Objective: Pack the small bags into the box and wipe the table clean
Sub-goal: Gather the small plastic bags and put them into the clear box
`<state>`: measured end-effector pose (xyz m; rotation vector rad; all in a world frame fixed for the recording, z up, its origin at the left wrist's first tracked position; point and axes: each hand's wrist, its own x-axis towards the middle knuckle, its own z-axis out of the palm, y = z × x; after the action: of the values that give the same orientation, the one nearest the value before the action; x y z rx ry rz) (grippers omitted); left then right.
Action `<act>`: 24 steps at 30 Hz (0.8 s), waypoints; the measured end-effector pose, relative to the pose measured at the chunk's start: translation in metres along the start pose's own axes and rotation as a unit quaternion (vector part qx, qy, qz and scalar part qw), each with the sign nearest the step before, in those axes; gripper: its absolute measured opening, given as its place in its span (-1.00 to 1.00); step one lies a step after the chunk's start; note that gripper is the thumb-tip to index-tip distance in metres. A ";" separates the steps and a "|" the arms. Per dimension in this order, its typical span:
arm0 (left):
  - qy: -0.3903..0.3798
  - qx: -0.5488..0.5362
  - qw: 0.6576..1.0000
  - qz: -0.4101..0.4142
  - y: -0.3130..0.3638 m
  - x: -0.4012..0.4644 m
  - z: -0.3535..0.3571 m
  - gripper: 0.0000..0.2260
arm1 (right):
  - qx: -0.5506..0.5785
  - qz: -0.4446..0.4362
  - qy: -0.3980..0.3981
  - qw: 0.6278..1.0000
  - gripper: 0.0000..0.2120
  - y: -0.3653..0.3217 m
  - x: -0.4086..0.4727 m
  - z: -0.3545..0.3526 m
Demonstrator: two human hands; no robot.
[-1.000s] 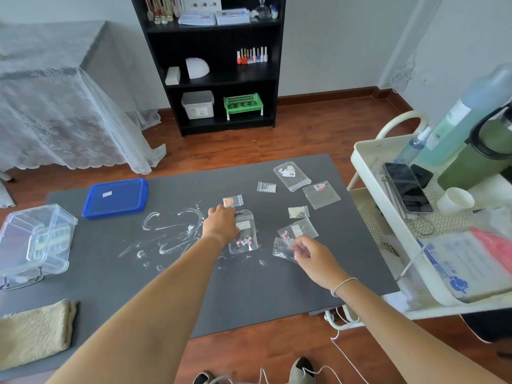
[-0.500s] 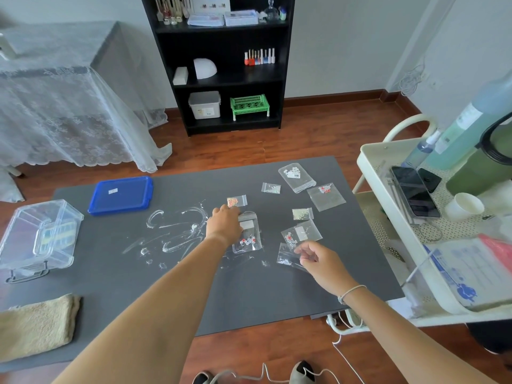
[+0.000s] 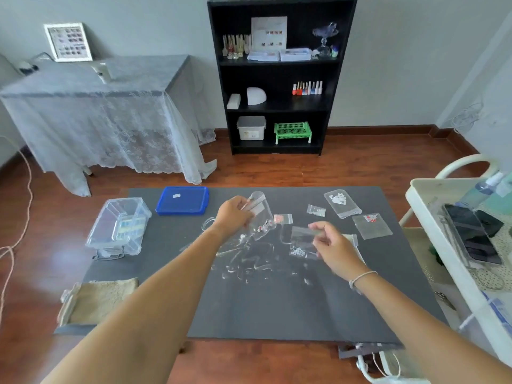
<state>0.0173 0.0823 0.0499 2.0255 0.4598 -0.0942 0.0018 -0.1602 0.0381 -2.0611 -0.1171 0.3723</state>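
Dark grey and smeared with pale streaks near its middle, the table (image 3: 263, 306) stood on a wooden floor in the head view, with a black bookshelf (image 3: 281, 79) against the far wall.

The clear box (image 3: 119, 227) sat open at the table's left edge, its long axis running away from the person, with the blue lid (image 3: 182, 200) just beyond and to the right of it. A beige cloth (image 3: 97, 300) lay on the near left corner of the table.

The left hand (image 3: 232, 217) hung above the table, right of the box, fingers pinched on the top of a clear bag (image 3: 260, 217) that dangled with red bits at its bottom. The right hand (image 3: 335, 249) was farther right of the box, thumb and fingers closed on the edge of a second bag (image 3: 302, 242) holding white bits. Four more bags lay flat on the table, well right of the box: a pink one (image 3: 282, 218), a tiny one (image 3: 316, 210), a large one (image 3: 342, 203) and a square one (image 3: 372, 225).

The box lay to the left of both hands, and the left hand was the nearer one, so its bag would likely go in first with a short leftward carry; the right hand would have to cross over the streaks. Wiping had not begun, judging by the untouched cloth.
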 end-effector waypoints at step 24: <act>0.044 0.102 0.992 -0.058 -0.160 0.017 -0.286 -0.67 | 0.069 -0.094 -0.110 0.987 -0.79 -0.212 0.082 0.271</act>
<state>-0.0611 0.4015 0.0501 2.2087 0.6462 -0.1291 0.0104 0.1905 0.0801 -1.8503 -0.4044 0.4756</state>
